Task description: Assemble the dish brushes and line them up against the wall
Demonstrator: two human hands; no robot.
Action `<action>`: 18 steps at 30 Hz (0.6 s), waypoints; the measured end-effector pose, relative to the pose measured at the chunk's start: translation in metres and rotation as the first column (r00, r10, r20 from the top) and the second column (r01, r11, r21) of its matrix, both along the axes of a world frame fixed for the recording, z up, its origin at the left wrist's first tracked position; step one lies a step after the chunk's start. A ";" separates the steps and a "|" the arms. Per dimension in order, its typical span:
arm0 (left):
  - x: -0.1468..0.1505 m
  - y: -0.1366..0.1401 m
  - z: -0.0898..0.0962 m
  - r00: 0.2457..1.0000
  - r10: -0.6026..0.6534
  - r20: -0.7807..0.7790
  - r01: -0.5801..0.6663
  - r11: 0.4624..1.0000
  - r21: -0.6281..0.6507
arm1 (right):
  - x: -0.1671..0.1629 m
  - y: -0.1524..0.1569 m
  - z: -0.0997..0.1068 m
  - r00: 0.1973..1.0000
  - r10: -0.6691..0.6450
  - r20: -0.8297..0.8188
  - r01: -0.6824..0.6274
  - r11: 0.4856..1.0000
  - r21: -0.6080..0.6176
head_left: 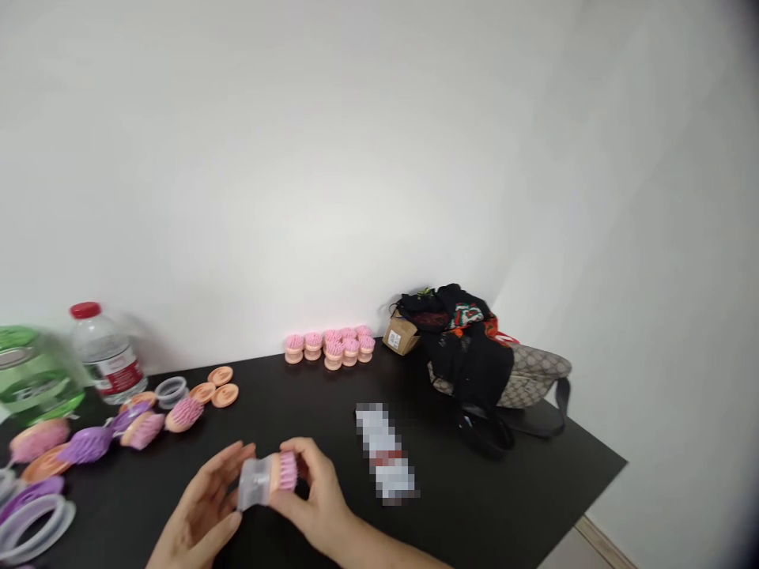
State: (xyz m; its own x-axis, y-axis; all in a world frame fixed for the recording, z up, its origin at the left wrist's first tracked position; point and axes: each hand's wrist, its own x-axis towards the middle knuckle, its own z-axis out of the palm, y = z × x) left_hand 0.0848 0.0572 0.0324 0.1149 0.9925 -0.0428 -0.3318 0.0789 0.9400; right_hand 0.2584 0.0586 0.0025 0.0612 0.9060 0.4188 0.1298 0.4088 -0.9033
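My right hand (317,498) is closed on a small pink-bristled scalp brush (287,472) with a peach base. A clear plastic sleeve (254,482) sits on the brush's base, pointing left; the brush lies sideways above the table. My left hand (205,506) is cupped around the sleeve's free end, thumb and fingers apart. Its fingertips are close to the sleeve, and I cannot tell whether they touch it. Several similar pink brushes (333,353) stand grouped at the wall. More pink brushes (185,414) and a purple brush (87,446) lie at the left.
Peach discs (225,395) and clear rings (36,528) lie at left on the black table (285,403). Behind them stand a red-capped bottle (115,359) and a green container (35,379). A blurred-out phone-shaped item (385,454), a small carton (401,334) and a patterned bag (534,375) with dark cloth are right.
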 end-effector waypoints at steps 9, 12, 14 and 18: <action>-0.004 -0.002 0.001 0.986 -0.158 -0.057 0.160 0.987 0.032 | 0.006 -0.005 -0.005 0.998 0.062 -0.030 -0.063 0.997 -0.053; -0.006 -0.002 0.003 0.986 -0.161 0.039 0.159 0.986 0.056 | 0.006 -0.004 -0.008 0.998 0.051 -0.024 -0.053 0.997 -0.058; -0.007 -0.003 0.002 0.988 -0.147 0.049 0.146 0.989 0.039 | 0.005 -0.005 -0.008 0.999 0.046 -0.012 -0.047 0.997 -0.061; -0.006 -0.002 -0.001 0.986 -0.153 -0.064 0.152 0.988 -0.015 | 0.001 -0.006 -0.009 0.998 0.053 0.018 -0.052 0.998 -0.046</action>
